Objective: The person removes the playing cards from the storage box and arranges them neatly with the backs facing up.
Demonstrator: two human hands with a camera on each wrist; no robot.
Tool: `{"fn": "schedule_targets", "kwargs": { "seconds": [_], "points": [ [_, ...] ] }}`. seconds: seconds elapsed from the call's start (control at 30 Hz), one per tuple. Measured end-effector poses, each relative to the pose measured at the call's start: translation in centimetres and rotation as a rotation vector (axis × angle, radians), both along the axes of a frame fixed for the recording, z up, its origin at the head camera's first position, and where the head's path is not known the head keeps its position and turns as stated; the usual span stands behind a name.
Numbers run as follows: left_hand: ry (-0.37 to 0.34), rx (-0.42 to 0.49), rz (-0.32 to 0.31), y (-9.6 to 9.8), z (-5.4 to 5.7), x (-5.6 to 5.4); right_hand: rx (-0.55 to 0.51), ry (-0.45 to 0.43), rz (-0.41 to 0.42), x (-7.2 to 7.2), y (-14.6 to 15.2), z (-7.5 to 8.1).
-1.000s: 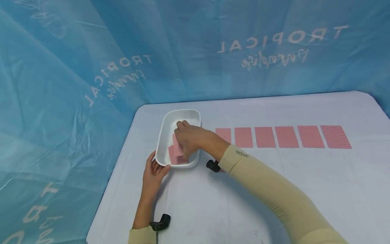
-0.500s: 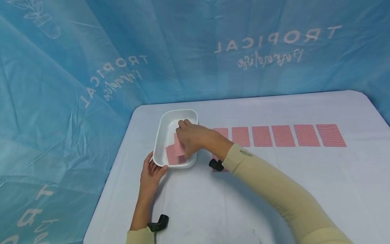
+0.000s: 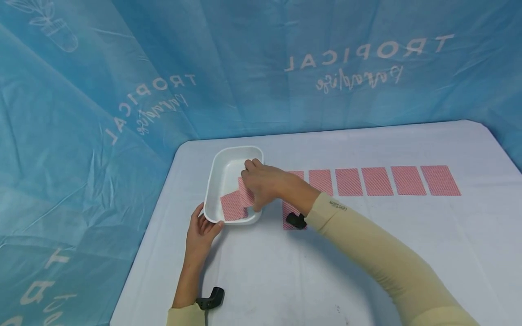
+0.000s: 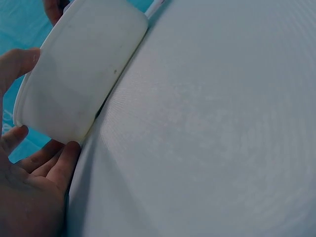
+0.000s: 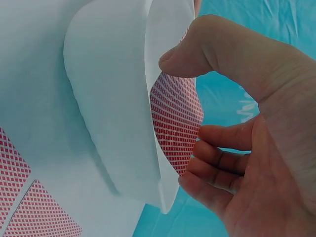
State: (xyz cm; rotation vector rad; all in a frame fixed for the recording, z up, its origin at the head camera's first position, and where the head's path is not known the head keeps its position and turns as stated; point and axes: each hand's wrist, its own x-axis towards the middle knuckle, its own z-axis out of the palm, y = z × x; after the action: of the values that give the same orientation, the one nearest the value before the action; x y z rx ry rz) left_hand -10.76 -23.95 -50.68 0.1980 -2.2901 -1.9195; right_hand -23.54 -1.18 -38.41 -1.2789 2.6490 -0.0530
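Bowing between the thumb on one edge and the fingertips along the opposite edge, a playing card (image 5: 175,123) with a red-and-white patterned back is clasped by the right hand (image 3: 263,183) over a white tray (image 3: 226,167). The grip spans the card, so thumb and fingertips stand apart with the card between them; whether it is one card or several stacked together cannot be told.

Beneath the held card, partly covered by it, a second card (image 3: 232,208) lies face down at the tray's near end. The left hand (image 3: 200,233) grips the tray's near left corner, its thumb on the rim at the near end and its fingers against the outside of the left wall.

Seven more cards show on the table (image 3: 253,271). Six cards (image 3: 377,181) form a straight row to the right of the tray, separated by narrow gaps; the leftmost is partly hidden by the right wrist. A seventh card (image 3: 288,207) lies just nearer than that one, partly behind a black wrist device (image 3: 297,221).

The tray stands near the table's left edge, well in from the back edge. Its white floor shows at the far end, and a broad stretch of white cloth reaches from the cards toward the near side. A blue curtain (image 3: 244,90) with mirrored lettering hangs behind and to the left.
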Motion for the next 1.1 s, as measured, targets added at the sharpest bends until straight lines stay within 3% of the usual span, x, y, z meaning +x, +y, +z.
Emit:
{"fn": "schedule_targets", "kwargs": {
  "seconds": [0.6, 0.8, 1.1],
  "points": [
    [-0.014, 0.006, 0.004, 0.1, 0.0, -0.2, -0.050, -0.034, -0.039, -0.1, 2.2, -0.9],
    [-0.004, 0.010, -0.031, 0.1, 0.1, -0.3, -0.035, -0.058, -0.071, 0.0, 2.9, -0.9],
    [-0.006, 0.018, -0.011, -0.1, 0.2, -0.2, -0.062, -0.066, -0.063, 0.0, 3.1, -0.7]
  ]
}}
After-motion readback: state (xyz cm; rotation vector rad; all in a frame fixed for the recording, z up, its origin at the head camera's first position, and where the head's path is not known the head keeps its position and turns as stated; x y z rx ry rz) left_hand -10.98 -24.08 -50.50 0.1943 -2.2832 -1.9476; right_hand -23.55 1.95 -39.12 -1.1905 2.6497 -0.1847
